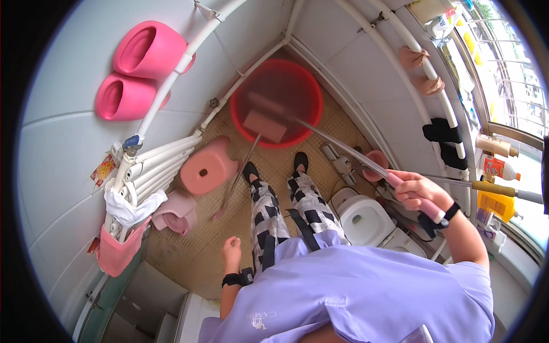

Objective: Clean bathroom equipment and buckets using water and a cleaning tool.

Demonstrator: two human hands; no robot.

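Note:
My right hand (416, 191) is wrapped round the pink grip of a long metal pole (343, 146). The pole slants away to the left, down to a large red basin (317, 86). Its far end carries a bar-shaped head (267, 104), blurred over the murky water, so its kind cannot be told. Leaning on the basin's near rim is the flat pink rectangular head (265, 126) of a second tool; its thin handle (239, 177) runs back to the floor. My left hand (231, 251) hangs low beside my leg, fingers loosely curled, with nothing seen in it.
A pink stool (209, 166) and a pale pink stool-like item (176, 212) stand at left, beside folded white racks (163, 163). Pink slippers (134, 50) hang on a wall pipe. A squat toilet (363, 220) lies at right, with bottles (496, 206) on the window ledge.

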